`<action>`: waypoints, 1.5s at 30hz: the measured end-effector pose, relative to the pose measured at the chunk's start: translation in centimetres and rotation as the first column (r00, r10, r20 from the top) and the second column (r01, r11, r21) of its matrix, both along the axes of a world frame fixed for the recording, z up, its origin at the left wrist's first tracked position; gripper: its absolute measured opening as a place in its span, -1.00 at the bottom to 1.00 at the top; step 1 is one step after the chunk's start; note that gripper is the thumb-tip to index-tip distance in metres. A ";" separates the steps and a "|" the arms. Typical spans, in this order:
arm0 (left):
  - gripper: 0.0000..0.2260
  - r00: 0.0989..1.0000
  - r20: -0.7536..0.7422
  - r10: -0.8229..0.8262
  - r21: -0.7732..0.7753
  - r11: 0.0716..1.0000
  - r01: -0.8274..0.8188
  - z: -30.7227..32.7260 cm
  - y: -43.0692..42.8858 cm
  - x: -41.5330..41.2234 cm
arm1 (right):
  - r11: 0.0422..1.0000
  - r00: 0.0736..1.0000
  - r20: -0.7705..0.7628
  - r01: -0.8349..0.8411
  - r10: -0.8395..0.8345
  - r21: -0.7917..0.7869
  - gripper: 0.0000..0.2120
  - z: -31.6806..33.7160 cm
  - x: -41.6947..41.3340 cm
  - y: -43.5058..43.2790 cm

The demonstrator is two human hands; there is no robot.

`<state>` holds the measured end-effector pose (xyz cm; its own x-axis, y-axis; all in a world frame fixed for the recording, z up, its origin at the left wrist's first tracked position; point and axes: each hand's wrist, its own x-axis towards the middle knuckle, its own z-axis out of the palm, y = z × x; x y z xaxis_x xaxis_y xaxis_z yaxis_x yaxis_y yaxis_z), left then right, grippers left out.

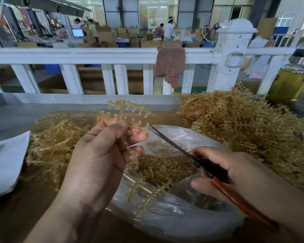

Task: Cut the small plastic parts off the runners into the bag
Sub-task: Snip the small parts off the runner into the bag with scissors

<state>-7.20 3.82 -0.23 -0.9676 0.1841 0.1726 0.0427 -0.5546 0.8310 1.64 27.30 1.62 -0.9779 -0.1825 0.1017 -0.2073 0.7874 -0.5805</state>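
Amber runner point(121, 111) pinched in left hand point(98, 158); right hand point(244, 172) grips closed scissors point(175, 148); next, probably snipping parts point(140, 122) over bag point(174, 216).

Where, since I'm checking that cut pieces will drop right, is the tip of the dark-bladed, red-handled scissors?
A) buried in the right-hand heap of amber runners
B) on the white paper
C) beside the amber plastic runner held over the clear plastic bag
C: the scissors in the right hand point at the runner that the left hand grips, above the open bag.
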 end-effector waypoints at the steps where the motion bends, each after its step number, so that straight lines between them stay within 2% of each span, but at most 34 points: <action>1: -0.96 1.000 -0.012 -0.002 -0.013 1.000 0.002 0.0 0.0 0.1 | 1.000 1.000 0.011 -0.007 0.007 0.011 -0.48 0.1 0.0 0.0; 8: -0.95 0.996 -0.077 -0.044 -0.054 0.998 0.040 0.0 -0.2 0.2 | 0.997 0.998 0.044 -0.041 0.038 0.058 -0.39 -0.1 0.1 0.0; 13: -0.96 0.991 -0.115 -0.063 -0.102 0.993 0.052 -0.2 -0.1 0.3 | 0.997 0.999 0.039 -0.039 0.036 0.071 -0.61 -0.1 0.1 -0.3; 18: -0.84 0.983 -0.165 -0.077 -0.137 0.989 0.055 -0.4 0.1 0.2 | 0.999 0.999 0.022 -0.027 0.026 0.043 -0.53 -0.2 0.1 -0.2; 22: -0.66 0.980 -0.169 -0.107 -0.189 0.979 0.074 -0.3 0.0 0.3 | 0.999 0.999 0.013 -0.034 0.033 0.008 -0.58 -0.2 0.1 -0.2; 27: -0.60 0.980 -0.166 -0.108 -0.222 0.973 0.070 -0.4 0.1 0.6 | 0.999 1.000 0.001 -0.014 0.014 0.029 -0.47 -0.2 0.3 -0.2; 33: -0.61 0.980 -0.168 -0.103 -0.230 0.971 0.063 -0.4 0.1 0.5 | 0.998 1.000 -0.022 0.017 -0.016 0.066 -0.40 -0.2 0.5 -0.2; 45: -0.64 0.976 -0.184 -0.113 -0.231 0.971 0.069 -0.5 0.1 0.3 | 0.987 0.996 -0.080 0.056 -0.044 0.152 -0.42 -0.2 0.5 -0.3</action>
